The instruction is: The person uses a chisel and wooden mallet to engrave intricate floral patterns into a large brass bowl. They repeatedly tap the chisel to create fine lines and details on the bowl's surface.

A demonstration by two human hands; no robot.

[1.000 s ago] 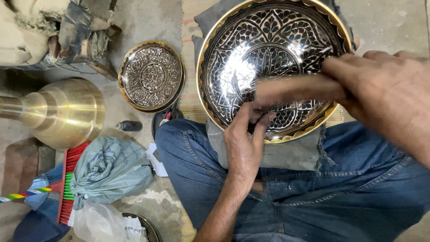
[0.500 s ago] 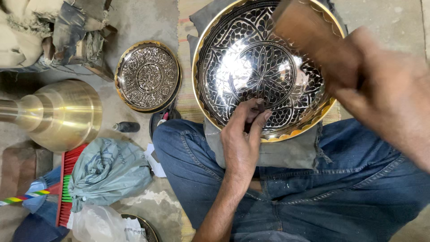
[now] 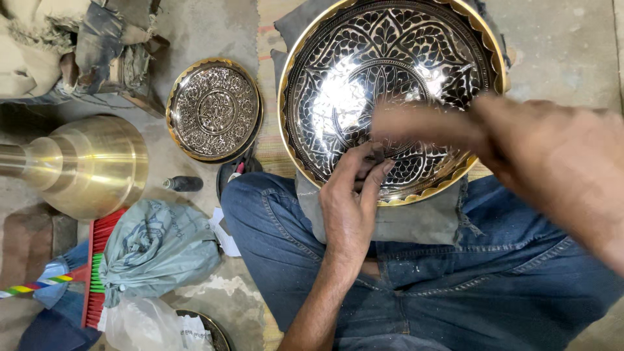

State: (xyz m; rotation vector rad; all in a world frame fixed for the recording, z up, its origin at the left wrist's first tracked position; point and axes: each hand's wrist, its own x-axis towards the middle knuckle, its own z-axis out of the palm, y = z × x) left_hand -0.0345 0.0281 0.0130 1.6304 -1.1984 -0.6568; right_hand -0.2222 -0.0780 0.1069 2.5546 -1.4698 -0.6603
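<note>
Left hand (image 3: 351, 201) on engraved bowl (image 3: 390, 84)

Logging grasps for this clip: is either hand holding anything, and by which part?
Left hand pinches something small against the large engraved brass bowl; what it is cannot be told. Right hand is motion-blurred; a brownish shape extends from it, grip unclear.

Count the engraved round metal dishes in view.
2: large bowl on the lap under the left hand; small plate on the floor. Another rim at the bottom edge may be a third.
</note>
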